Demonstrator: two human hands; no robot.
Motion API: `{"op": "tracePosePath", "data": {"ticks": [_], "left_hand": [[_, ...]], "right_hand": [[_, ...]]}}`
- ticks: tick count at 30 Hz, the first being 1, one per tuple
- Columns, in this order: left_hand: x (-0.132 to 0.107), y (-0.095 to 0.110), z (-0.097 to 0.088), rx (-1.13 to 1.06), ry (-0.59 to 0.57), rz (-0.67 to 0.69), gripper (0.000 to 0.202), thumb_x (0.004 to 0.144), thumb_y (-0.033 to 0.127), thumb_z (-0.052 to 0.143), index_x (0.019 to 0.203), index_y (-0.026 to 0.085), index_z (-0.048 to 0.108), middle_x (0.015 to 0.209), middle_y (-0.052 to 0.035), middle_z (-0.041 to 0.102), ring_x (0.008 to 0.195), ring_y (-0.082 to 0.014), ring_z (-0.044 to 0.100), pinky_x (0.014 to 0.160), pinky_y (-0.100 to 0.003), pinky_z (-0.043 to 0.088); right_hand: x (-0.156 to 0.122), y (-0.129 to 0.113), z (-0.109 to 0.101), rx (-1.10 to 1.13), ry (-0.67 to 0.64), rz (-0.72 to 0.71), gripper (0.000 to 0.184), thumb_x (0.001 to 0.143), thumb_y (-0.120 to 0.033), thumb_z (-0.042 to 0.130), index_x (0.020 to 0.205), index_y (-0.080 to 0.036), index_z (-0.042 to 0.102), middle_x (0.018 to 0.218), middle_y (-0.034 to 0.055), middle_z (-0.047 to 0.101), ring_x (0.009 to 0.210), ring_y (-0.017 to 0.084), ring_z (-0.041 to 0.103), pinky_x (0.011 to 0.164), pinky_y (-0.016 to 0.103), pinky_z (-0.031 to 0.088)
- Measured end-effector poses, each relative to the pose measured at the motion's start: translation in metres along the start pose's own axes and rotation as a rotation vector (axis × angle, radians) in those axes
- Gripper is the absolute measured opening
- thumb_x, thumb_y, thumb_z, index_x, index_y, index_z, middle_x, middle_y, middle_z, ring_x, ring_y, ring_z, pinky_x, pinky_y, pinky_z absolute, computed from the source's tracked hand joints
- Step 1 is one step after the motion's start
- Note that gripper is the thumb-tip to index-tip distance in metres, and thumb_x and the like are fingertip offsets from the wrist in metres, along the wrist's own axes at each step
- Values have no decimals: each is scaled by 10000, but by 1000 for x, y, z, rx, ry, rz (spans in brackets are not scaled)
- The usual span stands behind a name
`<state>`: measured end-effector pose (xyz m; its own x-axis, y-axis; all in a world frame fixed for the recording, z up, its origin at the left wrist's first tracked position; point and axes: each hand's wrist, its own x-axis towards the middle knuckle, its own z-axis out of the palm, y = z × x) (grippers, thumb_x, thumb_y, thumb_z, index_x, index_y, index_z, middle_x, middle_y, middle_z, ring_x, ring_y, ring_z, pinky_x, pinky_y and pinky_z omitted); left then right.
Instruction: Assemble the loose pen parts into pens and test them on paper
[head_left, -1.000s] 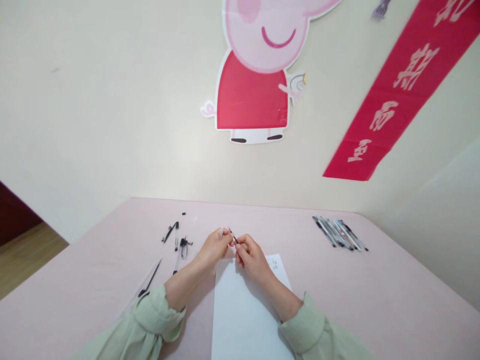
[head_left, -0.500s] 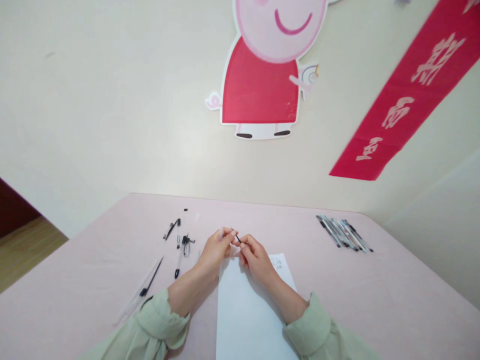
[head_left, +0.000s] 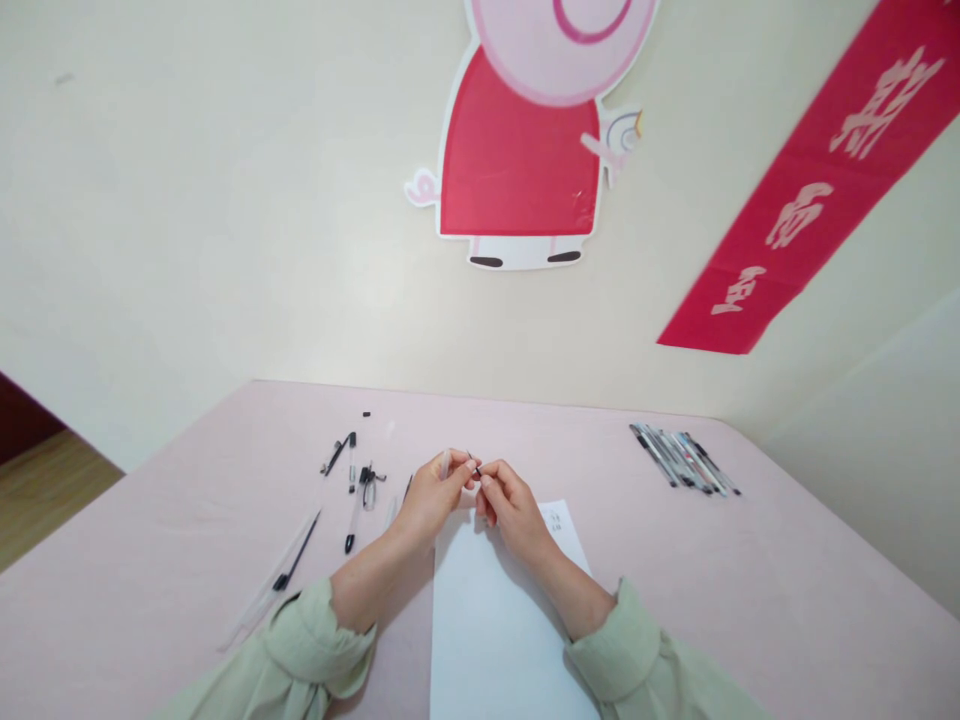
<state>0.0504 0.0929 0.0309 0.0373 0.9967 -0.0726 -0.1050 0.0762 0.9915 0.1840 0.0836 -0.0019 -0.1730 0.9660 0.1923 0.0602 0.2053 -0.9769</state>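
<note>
My left hand point(head_left: 436, 492) and my right hand point(head_left: 511, 503) meet above the top of a white paper sheet point(head_left: 499, 620). Between their pinched fingertips is a thin dark pen refill point(head_left: 475, 468), mostly covered by the fingers. A pale translucent pen barrel point(head_left: 445, 462) also pokes up from my left fingers. Both hands are closed. Small handwritten marks show on the sheet beside my right wrist.
Left of my hands lie loose pen parts: a black-tipped clear tube point(head_left: 352, 525), a dark refill point(head_left: 304, 548), clear barrels point(head_left: 259, 610) and a small black piece point(head_left: 366, 414). A row of pens point(head_left: 684, 460) lies at the right on the pink tablecloth point(head_left: 750, 600).
My fingertips have drawn slightly closer together, and less of the dark refill shows between them. The whole view has shifted a little. The loose parts and the pens lie as before.
</note>
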Motion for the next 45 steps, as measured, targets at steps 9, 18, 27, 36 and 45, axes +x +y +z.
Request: {"op": "tracePosePath", "data": {"ticks": [9,18,27,36,45], "left_hand": [[0,-1,0,-20,-17,-33,200,708,351,641,636,167,609,533,54,471,423,-63,325,429,-202,214],[0,1,-2,-95,-43,-98,327,673,347,649,912,124,675,600,69,484,393,-27,263,417,-189,174],[0,-1,-5,-185,30,-40,466,782,599,538,699,148,622,589,15,522,464,-85,414,460,-214,312],[7,5,-10,-264,77,-66,530,814,643,475,783,135,621,644,-28,628,363,-38,304,399,-201,188],[4,5,-5,-417,87,-110,123,707,164,600,828,142,603,805,-46,686,557,-71,553,589,-204,467]], "right_hand": [[0,0,-2,-6,22,-2,225,906,-416,470,827,-210,513,545,-63,502,422,85,402,436,212,318],[2,5,-4,-6,110,12,193,895,-387,475,823,-209,499,540,-64,514,421,84,405,423,206,317],[2,2,-2,-4,127,14,214,899,-422,469,874,-212,504,529,-69,518,402,82,390,415,206,301],[6,7,-10,-39,170,-4,289,901,-455,480,978,-200,594,504,-69,451,461,113,431,480,236,343],[6,7,-10,-91,157,-9,234,893,-342,455,1035,-203,578,581,-49,515,464,103,413,458,225,322]]}}
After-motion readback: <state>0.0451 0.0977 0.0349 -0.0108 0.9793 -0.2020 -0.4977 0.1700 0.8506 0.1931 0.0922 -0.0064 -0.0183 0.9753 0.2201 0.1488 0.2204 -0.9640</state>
